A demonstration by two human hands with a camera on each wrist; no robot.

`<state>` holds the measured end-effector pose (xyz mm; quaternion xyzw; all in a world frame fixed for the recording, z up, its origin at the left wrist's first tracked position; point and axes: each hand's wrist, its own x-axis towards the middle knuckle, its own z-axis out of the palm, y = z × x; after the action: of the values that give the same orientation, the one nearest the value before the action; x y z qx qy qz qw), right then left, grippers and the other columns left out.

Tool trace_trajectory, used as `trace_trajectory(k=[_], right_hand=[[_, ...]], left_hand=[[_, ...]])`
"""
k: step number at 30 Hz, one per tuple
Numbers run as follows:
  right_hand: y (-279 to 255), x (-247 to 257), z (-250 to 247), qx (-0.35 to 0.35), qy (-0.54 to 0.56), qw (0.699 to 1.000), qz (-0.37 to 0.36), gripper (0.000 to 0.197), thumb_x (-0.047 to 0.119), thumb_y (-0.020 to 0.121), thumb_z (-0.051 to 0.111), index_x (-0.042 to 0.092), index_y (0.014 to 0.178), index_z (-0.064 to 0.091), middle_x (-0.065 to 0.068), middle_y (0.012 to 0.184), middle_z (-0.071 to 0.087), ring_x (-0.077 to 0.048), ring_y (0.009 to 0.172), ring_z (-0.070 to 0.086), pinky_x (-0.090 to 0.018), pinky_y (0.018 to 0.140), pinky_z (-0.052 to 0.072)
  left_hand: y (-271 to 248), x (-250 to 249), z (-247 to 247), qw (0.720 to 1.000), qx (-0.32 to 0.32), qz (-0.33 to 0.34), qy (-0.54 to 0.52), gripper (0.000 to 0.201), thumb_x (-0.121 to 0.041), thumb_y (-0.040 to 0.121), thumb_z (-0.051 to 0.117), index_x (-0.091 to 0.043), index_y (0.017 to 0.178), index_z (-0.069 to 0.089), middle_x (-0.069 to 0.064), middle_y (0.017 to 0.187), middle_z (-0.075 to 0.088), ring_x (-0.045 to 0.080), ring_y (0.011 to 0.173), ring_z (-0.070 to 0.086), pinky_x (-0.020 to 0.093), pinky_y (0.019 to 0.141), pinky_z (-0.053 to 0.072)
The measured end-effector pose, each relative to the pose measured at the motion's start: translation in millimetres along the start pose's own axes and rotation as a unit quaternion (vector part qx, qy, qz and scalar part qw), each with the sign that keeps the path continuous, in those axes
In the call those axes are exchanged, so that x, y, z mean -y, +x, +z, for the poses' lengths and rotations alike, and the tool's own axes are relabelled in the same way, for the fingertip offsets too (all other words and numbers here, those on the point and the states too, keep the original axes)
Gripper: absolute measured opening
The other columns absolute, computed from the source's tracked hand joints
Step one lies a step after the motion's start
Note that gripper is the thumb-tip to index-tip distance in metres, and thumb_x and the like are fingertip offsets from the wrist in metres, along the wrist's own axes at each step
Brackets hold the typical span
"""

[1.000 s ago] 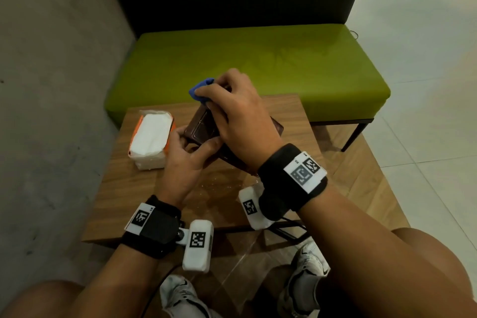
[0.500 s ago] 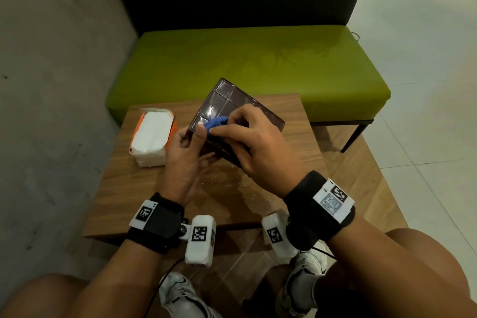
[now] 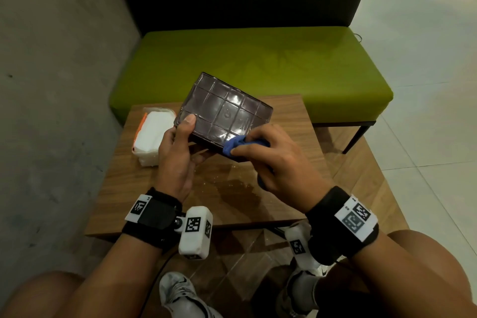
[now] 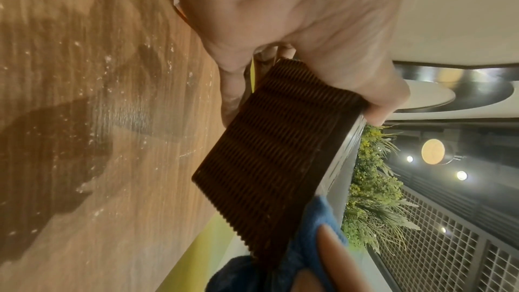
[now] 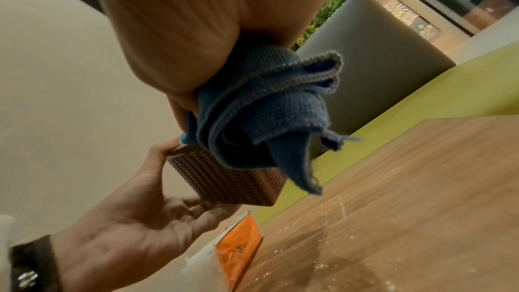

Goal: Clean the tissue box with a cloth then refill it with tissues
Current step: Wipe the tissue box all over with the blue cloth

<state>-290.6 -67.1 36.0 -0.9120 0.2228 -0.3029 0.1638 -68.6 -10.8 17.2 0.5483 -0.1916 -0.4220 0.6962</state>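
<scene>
Fingers of the right hand [image 3: 271, 155] were bunched around one blue cloth [image 3: 236, 146], pressing it to the near right corner of the single dark brown tissue box [image 3: 224, 113]. At the box's left end the left hand [image 3: 175, 152] gripped it, thumb on the glossy grid-patterned face and the other fingers curled underneath, tilting it up above the one wooden table [image 3: 289, 121]. Left of the box lay one pack of white tissues [image 3: 152, 137] with orange wrapping, resting on the table. As a judgement, hard wiping at the far corner from the grip could twist the box out of the thumb's hold and drop it onto the wet patch and crumbs [image 3: 232, 183] below the box, dirtying it again.
</scene>
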Motion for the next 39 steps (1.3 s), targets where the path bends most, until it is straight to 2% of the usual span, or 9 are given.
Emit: trace_trajectory(k=[4, 7, 13, 18, 23, 27, 32, 35, 39], right_hand=[[-10.8, -16.3, -3.6, -0.03, 0.03, 0.998, 0.048, 0.024, 0.004, 0.102, 0.064, 0.015, 0.119, 0.077, -0.006, 0.116, 0.06, -0.021, 0.107, 0.058, -0.029, 0.089, 0.049], [-17.4, -21.2, -1.3, -0.069, 0.097, 0.984, 0.132, 0.02, 0.007, 0.102, 0.066, 0.016, 0.119, 0.073, 0.0, 0.113, 0.064, -0.011, 0.106, 0.062, -0.021, 0.089, 0.049], [-27.8, -29.8, 3.6, -0.02, 0.25, 0.897, 0.364, 0.039, 0.018, 0.091, 0.082, 0.022, 0.119, 0.055, 0.013, 0.114, 0.062, 0.011, 0.098, 0.061, -0.007, 0.081, 0.05], [-35.3, -39.5, -4.7, -0.016, 0.046, 0.93, 0.364, 0.011, 0.017, 0.1, 0.067, 0.018, 0.111, 0.064, 0.004, 0.095, 0.069, -0.008, 0.081, 0.062, -0.019, 0.063, 0.04], [-36.0, -54.8, 5.3, 0.004, -0.102, 0.931, 0.351, 0.033, -0.004, 0.093, 0.057, 0.006, 0.123, 0.064, -0.007, 0.116, 0.067, -0.028, 0.106, 0.066, -0.03, 0.082, 0.044], [-40.5, -62.9, 33.2, 0.123, -0.194, 0.895, 0.382, 0.033, 0.022, 0.107, 0.046, 0.014, 0.137, 0.058, -0.015, 0.152, 0.051, -0.043, 0.139, 0.045, -0.061, 0.113, 0.035], [-52.2, -80.0, 25.7, 0.047, -0.252, 0.881, 0.398, 0.019, 0.016, 0.094, 0.06, 0.012, 0.112, 0.066, -0.019, 0.114, 0.054, -0.042, 0.104, 0.054, -0.049, 0.083, 0.047], [-43.8, -93.7, 21.3, 0.06, -0.211, 0.898, 0.38, 0.014, 0.011, 0.097, 0.06, 0.009, 0.109, 0.067, -0.019, 0.111, 0.055, -0.042, 0.101, 0.058, -0.044, 0.074, 0.047], [-38.0, -99.2, 28.9, 0.178, -0.16, 0.906, 0.35, 0.036, 0.022, 0.1, 0.061, 0.014, 0.135, 0.063, -0.017, 0.124, 0.053, -0.041, 0.114, 0.057, -0.045, 0.09, 0.051]], left_hand=[[0.8, 1.7, -7.0, 1.0, -0.016, -0.008, -0.001, 0.064, -0.046, 0.096, 0.073, -0.005, 0.142, 0.056, 0.022, 0.136, 0.07, 0.033, 0.116, 0.076, 0.049, 0.089, 0.065], [0.2, 2.1, -11.7, 1.0, -0.015, -0.015, 0.009, 0.076, -0.054, 0.088, 0.078, -0.007, 0.143, 0.056, 0.02, 0.136, 0.071, 0.033, 0.12, 0.074, 0.056, 0.095, 0.063], [-0.2, -0.9, -13.8, 0.999, -0.027, -0.026, 0.018, 0.062, -0.057, 0.093, 0.073, -0.015, 0.138, 0.061, 0.017, 0.133, 0.074, 0.034, 0.125, 0.071, 0.065, 0.1, 0.058], [-2.1, -4.8, -12.1, 0.999, -0.02, -0.031, 0.02, 0.054, -0.052, 0.099, 0.068, -0.014, 0.137, 0.062, 0.016, 0.132, 0.075, 0.033, 0.123, 0.072, 0.064, 0.101, 0.059], [-4.9, -5.2, -11.6, 0.999, -0.025, -0.034, 0.032, 0.05, -0.051, 0.1, 0.068, -0.015, 0.135, 0.063, 0.015, 0.129, 0.076, 0.029, 0.118, 0.075, 0.06, 0.099, 0.061], [-6.1, -2.3, -13.3, 0.998, -0.029, -0.043, 0.031, 0.055, -0.053, 0.098, 0.069, -0.016, 0.138, 0.061, 0.012, 0.128, 0.077, 0.029, 0.119, 0.075, 0.056, 0.098, 0.062], [-6.1, -0.4, -16.0, 0.998, -0.024, -0.038, 0.04, 0.06, -0.054, 0.098, 0.069, -0.013, 0.141, 0.059, 0.013, 0.13, 0.076, 0.029, 0.12, 0.074, 0.057, 0.1, 0.061], [-6.5, 1.2, -13.7, 0.998, -0.023, -0.037, 0.05, 0.068, -0.058, 0.095, 0.072, -0.012, 0.143, 0.059, 0.012, 0.129, 0.076, 0.028, 0.119, 0.075, 0.056, 0.097, 0.062], [-8.9, 4.5, -9.0, 0.997, -0.03, -0.029, 0.063, 0.068, -0.051, 0.093, 0.077, -0.008, 0.142, 0.056, 0.014, 0.131, 0.075, 0.028, 0.119, 0.075, 0.047, 0.087, 0.066]])
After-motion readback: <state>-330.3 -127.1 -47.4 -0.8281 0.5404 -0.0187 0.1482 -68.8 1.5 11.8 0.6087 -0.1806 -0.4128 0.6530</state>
